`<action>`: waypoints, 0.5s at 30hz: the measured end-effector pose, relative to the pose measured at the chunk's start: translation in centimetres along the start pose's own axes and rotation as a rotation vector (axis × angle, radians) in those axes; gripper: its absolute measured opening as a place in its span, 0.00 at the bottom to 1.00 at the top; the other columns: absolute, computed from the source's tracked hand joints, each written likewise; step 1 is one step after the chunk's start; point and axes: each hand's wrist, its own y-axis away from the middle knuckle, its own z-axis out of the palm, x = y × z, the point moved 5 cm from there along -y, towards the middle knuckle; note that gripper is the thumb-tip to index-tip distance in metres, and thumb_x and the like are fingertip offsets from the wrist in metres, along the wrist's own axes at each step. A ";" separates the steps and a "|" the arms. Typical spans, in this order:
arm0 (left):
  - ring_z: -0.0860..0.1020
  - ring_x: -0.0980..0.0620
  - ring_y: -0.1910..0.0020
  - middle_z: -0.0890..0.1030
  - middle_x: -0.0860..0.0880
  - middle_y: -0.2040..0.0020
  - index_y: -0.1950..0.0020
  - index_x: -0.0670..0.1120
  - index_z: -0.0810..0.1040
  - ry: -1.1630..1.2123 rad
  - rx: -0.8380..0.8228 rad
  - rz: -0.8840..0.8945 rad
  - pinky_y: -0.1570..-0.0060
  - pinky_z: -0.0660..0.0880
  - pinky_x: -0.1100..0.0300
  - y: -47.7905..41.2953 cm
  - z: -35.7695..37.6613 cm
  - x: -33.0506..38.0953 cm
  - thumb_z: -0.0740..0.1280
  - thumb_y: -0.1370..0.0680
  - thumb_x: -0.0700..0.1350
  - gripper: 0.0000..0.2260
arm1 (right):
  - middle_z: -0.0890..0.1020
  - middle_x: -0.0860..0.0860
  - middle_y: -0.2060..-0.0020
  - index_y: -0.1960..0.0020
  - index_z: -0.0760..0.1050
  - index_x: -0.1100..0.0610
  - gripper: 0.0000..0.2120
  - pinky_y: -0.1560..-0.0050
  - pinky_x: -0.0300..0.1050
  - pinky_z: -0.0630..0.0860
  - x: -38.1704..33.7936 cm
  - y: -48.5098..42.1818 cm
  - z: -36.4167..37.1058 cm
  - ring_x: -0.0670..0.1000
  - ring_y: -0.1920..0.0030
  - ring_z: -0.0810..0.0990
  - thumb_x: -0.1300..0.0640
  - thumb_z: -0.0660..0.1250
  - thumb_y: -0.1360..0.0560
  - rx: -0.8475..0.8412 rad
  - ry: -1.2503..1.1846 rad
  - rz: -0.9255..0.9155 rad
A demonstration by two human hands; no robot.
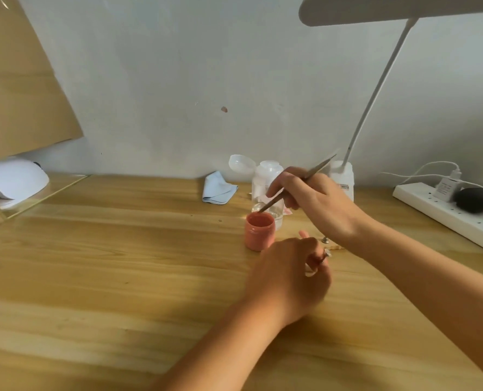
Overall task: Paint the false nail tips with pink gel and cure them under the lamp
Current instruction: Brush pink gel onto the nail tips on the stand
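Early going, I'd say: loading brush, painting and curing all ahead. My right hand point(316, 201) pinches brush point(275, 201), bristles at jar mouth. My left hand point(288, 273) curled, lower centre; can't tell what it holds. Pink sliver point(303, 235) past knuckles, maybe nail tip. Curing lamp point(17, 179) sits far left. Containers: clear bottle point(267, 176) centre, cap flipped open, contents unclear; pink jar point(258, 237) just before it, lid off, gel point(260, 220) inside.

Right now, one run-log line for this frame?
step: loading gel | right hand: grips brush, tip at open pink gel jar | left hand: curled beside jar, hold unclear | curing lamp: far left
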 end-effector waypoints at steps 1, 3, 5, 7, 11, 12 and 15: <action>0.77 0.58 0.54 0.82 0.58 0.52 0.57 0.56 0.73 -0.021 0.006 0.004 0.58 0.68 0.62 0.0 -0.1 -0.2 0.62 0.23 0.51 0.04 | 0.79 0.43 0.67 0.54 0.78 0.50 0.13 0.33 0.61 0.66 0.3 -0.2 0.1 0.50 0.54 0.77 0.52 0.56 0.18 0.033 0.025 0.005; 0.79 0.54 0.54 0.82 0.57 0.52 0.57 0.55 0.74 -0.012 0.012 -0.014 0.58 0.70 0.60 -0.1 -0.4 -0.6 0.62 0.24 0.50 0.03 | 0.83 0.46 0.65 0.50 0.73 0.52 0.07 0.35 0.59 0.67 0.7 -0.7 0.5 0.52 0.53 0.79 0.52 0.58 0.19 0.084 0.150 0.019; 0.80 0.52 0.55 0.83 0.57 0.53 0.57 0.55 0.75 0.039 -0.011 -0.057 0.56 0.74 0.58 -0.1 -0.5 -1.1 0.62 0.25 0.51 0.04 | 0.84 0.46 0.63 0.52 0.70 0.51 0.06 0.37 0.54 0.64 1.0 -0.9 1.2 0.51 0.53 0.80 0.49 0.59 0.20 0.083 0.284 0.028; 0.80 0.52 0.53 0.83 0.58 0.53 0.54 0.56 0.78 0.061 -0.065 -0.086 0.52 0.75 0.58 -0.2 -0.4 -1.3 0.62 0.26 0.52 0.07 | 0.84 0.46 0.62 0.53 0.70 0.51 0.08 0.42 0.51 0.60 1.4 -1.1 2.0 0.51 0.52 0.79 0.47 0.58 0.20 0.074 0.388 0.023; 0.78 0.61 0.51 0.83 0.63 0.54 0.56 0.56 0.81 0.129 -0.137 -0.100 0.42 0.74 0.60 -0.6 -0.4 -1.9 0.63 0.27 0.52 0.07 | 0.83 0.49 0.60 0.52 0.73 0.55 0.13 0.47 0.50 0.57 1.9 -1.3 2.6 0.53 0.53 0.78 0.45 0.59 0.20 0.077 0.475 0.028; 0.77 0.64 0.53 0.82 0.65 0.56 0.57 0.57 0.82 0.148 -0.147 -0.098 0.42 0.73 0.62 -0.7 -0.4 -2.1 0.64 0.26 0.52 0.07 | 0.83 0.49 0.60 0.52 0.74 0.55 0.14 0.47 0.49 0.57 1.9 -1.2 2.5 0.53 0.52 0.79 0.45 0.59 0.20 0.074 0.492 0.030; 0.74 0.71 0.66 0.80 0.68 0.61 0.63 0.63 0.80 0.207 -0.182 -0.072 0.54 0.69 0.69 -0.9 -0.3 -2.5 0.66 0.25 0.49 0.11 | 0.85 0.49 0.63 0.53 0.77 0.57 0.17 0.42 0.52 0.66 1.5 -0.4 1.1 0.54 0.56 0.81 0.45 0.58 0.19 0.132 0.415 -0.001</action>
